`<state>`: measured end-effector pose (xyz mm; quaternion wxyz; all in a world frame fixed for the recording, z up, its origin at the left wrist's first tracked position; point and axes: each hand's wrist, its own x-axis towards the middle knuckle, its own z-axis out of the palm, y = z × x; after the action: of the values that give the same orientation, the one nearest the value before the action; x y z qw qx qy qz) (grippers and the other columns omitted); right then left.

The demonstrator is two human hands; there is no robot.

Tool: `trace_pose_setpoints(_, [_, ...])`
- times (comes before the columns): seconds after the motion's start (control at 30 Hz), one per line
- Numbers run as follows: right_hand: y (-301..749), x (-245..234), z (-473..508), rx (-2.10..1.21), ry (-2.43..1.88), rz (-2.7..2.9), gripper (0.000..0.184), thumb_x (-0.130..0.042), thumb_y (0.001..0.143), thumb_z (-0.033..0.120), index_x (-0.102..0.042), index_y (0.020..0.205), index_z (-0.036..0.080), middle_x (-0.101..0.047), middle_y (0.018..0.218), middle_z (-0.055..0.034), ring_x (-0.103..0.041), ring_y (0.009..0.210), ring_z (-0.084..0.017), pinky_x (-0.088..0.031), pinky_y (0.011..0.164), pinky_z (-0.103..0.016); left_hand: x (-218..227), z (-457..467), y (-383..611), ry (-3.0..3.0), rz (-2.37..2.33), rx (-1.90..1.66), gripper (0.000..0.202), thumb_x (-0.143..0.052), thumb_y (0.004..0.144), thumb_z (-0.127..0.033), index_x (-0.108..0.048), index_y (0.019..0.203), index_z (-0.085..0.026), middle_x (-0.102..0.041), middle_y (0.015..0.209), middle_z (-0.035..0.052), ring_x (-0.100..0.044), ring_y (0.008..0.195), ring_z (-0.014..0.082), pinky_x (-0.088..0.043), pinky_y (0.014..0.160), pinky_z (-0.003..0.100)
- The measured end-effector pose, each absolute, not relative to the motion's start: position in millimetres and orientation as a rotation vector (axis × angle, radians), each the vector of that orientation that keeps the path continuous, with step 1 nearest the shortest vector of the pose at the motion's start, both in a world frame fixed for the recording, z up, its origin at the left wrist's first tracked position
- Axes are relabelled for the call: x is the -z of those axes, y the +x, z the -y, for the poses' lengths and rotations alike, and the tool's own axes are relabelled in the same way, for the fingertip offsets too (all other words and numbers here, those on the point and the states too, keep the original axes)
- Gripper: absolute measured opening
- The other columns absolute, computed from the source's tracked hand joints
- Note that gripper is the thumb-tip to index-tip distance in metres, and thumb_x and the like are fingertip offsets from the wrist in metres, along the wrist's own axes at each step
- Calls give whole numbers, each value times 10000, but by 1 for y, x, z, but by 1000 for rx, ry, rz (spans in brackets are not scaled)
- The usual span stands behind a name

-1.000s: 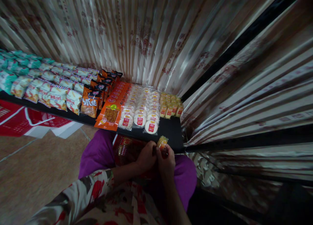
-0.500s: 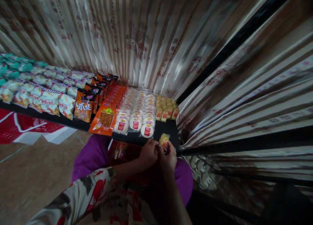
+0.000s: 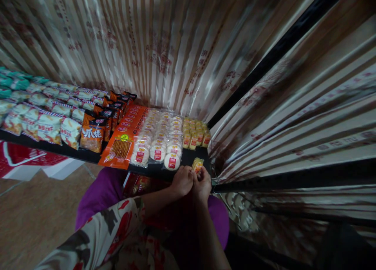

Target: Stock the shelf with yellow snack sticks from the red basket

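Fingers of both hands pinch a yellow snack packet point(image 3: 197, 164) beside red-labelled round cakes point(image 3: 172, 161), writing unreadable

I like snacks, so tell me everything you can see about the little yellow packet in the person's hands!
The small yellow snack packet is wrapped in shiny clear plastic, with a red label patch low on its front. It stands roughly upright, tilted a little, at the front edge of the black shelf. The left hand and right hand pinch its lower end from both sides. It looks like the yellow packets in the row behind it. Its print is too small to read.
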<state>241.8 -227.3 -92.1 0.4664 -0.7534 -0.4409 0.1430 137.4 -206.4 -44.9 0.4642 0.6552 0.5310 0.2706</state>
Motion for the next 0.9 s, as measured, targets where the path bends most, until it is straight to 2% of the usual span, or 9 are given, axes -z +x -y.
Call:
trace_pose_setpoints(0.3, [253, 94, 204, -323, -1873, 1041, 656, -521, 737, 537, -566, 1223, 99, -591, 1094, -173, -609, 892, -247, -487, 840, -390, 36, 191, 156, 1563, -1371, -653, 300, -345, 890, -208, -618, 977, -118, -624, 992, 157, -580, 967, 251, -427, 868, 342])
trace_pose_setpoints(0.43, [257, 96, 194, -276, -1859, 1046, 654, -505, 745, 542, -566, 1224, 101, -590, 1083, -166, -589, 896, -235, -474, 854, -374, 32, 182, 162, 1605, -1374, -617, 311, -329, 905, -194, -616, 980, -101, -635, 1019, 175, -580, 998, 251, -416, 899, 341])
trace_pose_setpoints(0.7, [262, 94, 170, -175, -1888, 1068, 630, -438, 772, 486, -561, 1220, 61, -606, 1040, -189, -564, 903, -248, -458, 851, -384, 23, 167, 170, 1666, -1375, -531, 332, -291, 942, -207, -613, 1001, -147, -667, 1048, 82, -601, 999, 178, -439, 912, 265])
trace_pose_setpoints(0.9, [273, 102, 153, -150, -1882, 1085, 582, -429, 791, 417, -545, 1236, 59, -595, 1088, -197, -557, 948, -253, -445, 880, -388, 27, 155, 182, 1655, -1408, -578, 312, -351, 922, -214, -643, 1030, -208, -689, 1026, 55, -610, 1006, 226, -460, 934, 343])
